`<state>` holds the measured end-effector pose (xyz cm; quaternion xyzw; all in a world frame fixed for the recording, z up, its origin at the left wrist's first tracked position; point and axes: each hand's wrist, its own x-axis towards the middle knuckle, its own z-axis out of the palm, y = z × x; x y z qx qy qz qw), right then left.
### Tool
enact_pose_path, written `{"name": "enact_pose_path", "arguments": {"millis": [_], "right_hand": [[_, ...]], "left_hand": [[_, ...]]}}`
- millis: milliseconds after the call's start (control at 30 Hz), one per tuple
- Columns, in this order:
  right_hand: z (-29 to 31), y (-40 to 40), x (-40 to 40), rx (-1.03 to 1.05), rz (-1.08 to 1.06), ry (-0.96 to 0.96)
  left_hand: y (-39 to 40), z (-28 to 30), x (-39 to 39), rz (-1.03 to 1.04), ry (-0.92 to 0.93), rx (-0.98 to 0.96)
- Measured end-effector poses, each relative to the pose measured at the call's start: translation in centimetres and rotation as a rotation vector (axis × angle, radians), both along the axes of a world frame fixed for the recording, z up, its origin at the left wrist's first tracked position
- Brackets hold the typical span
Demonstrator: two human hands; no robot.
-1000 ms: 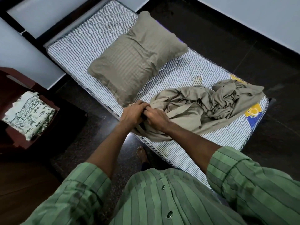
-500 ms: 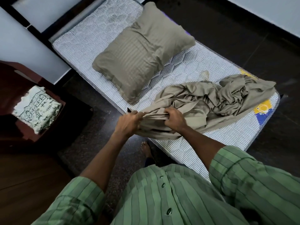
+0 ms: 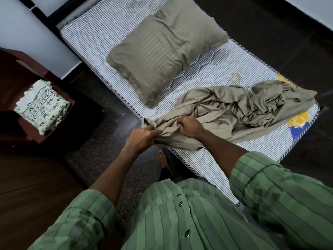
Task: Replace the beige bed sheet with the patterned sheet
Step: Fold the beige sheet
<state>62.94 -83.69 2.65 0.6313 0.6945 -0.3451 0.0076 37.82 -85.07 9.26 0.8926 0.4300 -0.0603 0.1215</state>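
1. The floor [image 3: 270,38] is dark, polished stone tile with faint seams, catching a dull sheen.
2. Pale bluish-white walls [image 3: 23,33] run behind the bed's head and along the far right corner.
3. A dark bed frame [image 3: 54,14] edges the striped, quilted mattress [image 3: 100,31], which lies low, near the floor.
4. A reddish-brown wooden piece, perhaps a chair [image 3: 21,69], stands at the left, beside the bed.
5. Brown wood-grain surface [image 3: 32,186] fills the lower left.
6. Light is dim and even.
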Motion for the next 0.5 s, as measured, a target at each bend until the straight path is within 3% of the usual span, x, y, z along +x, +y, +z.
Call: {"name": "enact_pose_path", "arguments": {"millis": [267,500], "right_hand": [[-2.0,-0.9,-3.3,-0.316,0.389,-0.145],[-4.7,-3.7,-2.2,-0.216,0.275,-0.121]], "left_hand": [[-1.1,-1.1,-3.3,0.06,0.016,-0.045],[-1.2,-1.7,-3.0,0.149,0.033,-0.063]]}}
